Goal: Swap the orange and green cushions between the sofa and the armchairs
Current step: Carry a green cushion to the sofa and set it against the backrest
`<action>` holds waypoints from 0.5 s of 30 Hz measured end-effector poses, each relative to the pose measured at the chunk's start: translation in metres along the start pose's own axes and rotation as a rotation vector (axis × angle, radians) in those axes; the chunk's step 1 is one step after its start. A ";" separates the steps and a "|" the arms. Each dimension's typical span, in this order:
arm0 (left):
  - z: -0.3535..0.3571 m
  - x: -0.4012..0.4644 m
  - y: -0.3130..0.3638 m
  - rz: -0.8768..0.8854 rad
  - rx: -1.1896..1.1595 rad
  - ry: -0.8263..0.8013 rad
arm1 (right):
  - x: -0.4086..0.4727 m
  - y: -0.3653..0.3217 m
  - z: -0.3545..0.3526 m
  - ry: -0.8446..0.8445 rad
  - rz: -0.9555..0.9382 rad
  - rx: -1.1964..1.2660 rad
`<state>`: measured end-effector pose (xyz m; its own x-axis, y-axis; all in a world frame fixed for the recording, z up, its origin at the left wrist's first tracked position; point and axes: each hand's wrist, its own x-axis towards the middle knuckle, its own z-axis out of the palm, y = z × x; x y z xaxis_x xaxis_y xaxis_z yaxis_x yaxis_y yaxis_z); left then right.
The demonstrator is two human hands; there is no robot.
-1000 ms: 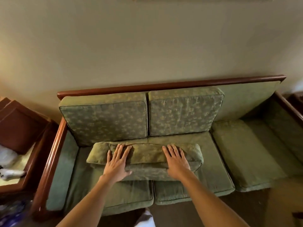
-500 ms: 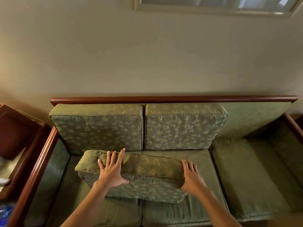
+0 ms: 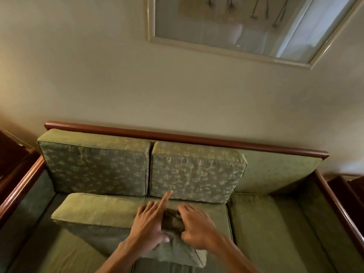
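A loose green patterned cushion (image 3: 94,213) lies tilted on the seat of the green sofa (image 3: 275,223). My left hand (image 3: 149,225) and my right hand (image 3: 195,227) are close together on its right end and pinch bunched fabric there. Two green back cushions stand upright against the sofa back, one at the left (image 3: 94,166) and one in the middle (image 3: 197,172). The right third of the back (image 3: 275,174) is bare. No orange cushion is in view.
The sofa has a dark wooden frame (image 3: 177,135) with wooden arms at left (image 3: 19,192) and right (image 3: 338,209). A framed picture (image 3: 236,26) hangs on the wall above. Dark wooden furniture stands at the far left (image 3: 9,154) and far right (image 3: 352,190).
My hands have moved together from the cushion's two ends to its right end and gathered the fabric. The cushion has shifted left and tilted. My head has tipped up toward the wall.
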<state>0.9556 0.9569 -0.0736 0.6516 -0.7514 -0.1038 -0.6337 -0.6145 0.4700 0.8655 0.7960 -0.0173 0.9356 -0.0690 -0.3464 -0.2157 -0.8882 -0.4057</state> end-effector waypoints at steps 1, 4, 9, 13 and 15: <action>-0.018 -0.005 -0.003 0.022 -0.060 0.049 | -0.006 -0.015 -0.017 0.055 -0.079 -0.015; -0.061 -0.025 -0.032 0.058 -0.211 0.189 | -0.016 -0.069 -0.050 0.262 -0.288 -0.072; -0.078 -0.039 -0.100 -0.094 -0.358 0.159 | 0.030 -0.094 -0.009 0.168 -0.209 -0.104; -0.070 -0.049 -0.168 -0.203 -0.474 0.080 | 0.055 -0.045 0.012 0.095 -0.004 -0.192; -0.070 -0.052 -0.211 -0.292 -0.536 0.052 | 0.055 -0.014 0.001 0.099 0.101 -0.215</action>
<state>1.0844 1.1421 -0.1061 0.7951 -0.5489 -0.2579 -0.1369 -0.5767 0.8054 0.9198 0.8048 -0.0322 0.9373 -0.1970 -0.2874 -0.2551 -0.9499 -0.1808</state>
